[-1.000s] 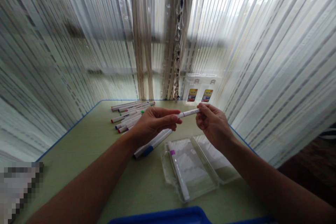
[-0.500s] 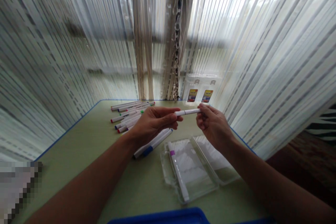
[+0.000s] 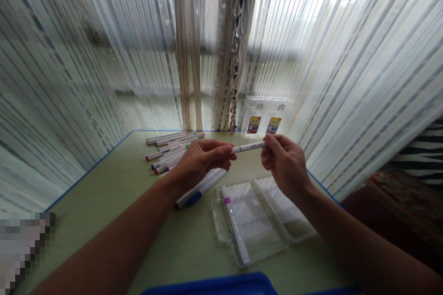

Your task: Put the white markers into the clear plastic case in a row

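A white marker pen point(image 3: 249, 146) is held level above the table between both hands. My left hand point(image 3: 210, 153) pinches its left end, close to a dark ring on the barrel. The right end sits in the fingers of my right hand point(image 3: 281, 153); small print shows on the barrel beside them. Below lies an opened clear plastic case point(image 3: 261, 237), with one white marker with a purple band point(image 3: 236, 226) along its left side. Several white markers with coloured ends point(image 3: 169, 161) lie left of and partly behind my left hand. A marker with a blue cap point(image 3: 207, 189) lies under that wrist.
Against the curtain at the table's back stands a clear case with two labels point(image 3: 254, 124). String curtains point(image 3: 138, 64) surround the green table point(image 3: 104, 184), which has a blue edge. A blue object point(image 3: 214, 284) lies at the near edge.
My right hand has shifted slightly right and turned the marker, so print now shows on its barrel. The left fingers have slid nearer the marker's left end.
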The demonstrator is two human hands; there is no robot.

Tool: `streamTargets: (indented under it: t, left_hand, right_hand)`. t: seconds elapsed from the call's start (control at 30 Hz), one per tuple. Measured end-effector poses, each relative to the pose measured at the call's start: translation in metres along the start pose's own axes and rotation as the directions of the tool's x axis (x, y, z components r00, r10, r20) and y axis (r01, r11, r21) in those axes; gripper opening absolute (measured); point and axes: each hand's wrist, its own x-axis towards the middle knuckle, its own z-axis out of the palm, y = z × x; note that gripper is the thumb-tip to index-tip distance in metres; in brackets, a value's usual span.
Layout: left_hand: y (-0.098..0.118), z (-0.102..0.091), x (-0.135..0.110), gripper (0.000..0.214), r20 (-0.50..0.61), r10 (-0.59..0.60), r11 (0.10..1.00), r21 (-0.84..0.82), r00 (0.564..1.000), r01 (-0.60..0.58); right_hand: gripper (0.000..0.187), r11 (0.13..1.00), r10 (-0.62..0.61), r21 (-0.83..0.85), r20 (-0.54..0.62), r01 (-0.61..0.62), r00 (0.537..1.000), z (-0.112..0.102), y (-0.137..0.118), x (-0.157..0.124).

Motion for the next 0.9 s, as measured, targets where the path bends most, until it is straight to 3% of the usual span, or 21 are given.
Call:
streamTargets:
  t: [0.17,0.47,0.67,0.9]
  left_hand:
    - [-0.0035,-0.0020,0.0031,0.026,-0.071,0.001,1.000,0.028,0.997,0.001]
    - [-0.0028,0.0007,-0.0002,0.032,-0.034,0.100,0.985,0.144,0.994,-0.094]
    - [-0.0031,0.0007,0.0019,0.023,-0.087,0.092,0.990,0.118,0.992,-0.081]
    - [-0.0062,-0.0009,0.0041,0.027,-0.124,0.118,0.983,0.154,0.985,-0.098]
  right_hand:
    - [0.025,0.996,-0.077,-0.056,-0.003,0.076,0.997,-0.0016,0.0028,-0.0010]
    - [0.026,0.996,-0.070,-0.064,-0.043,0.068,0.997,-0.0022,0.0027,0.0000]
    - [0.024,0.986,-0.124,-0.112,-0.009,0.122,0.992,-0.0016,0.0027,-0.0037]
    - [0.024,0.978,-0.141,-0.149,0.020,0.143,0.990,-0.0018,0.0042,-0.0048]
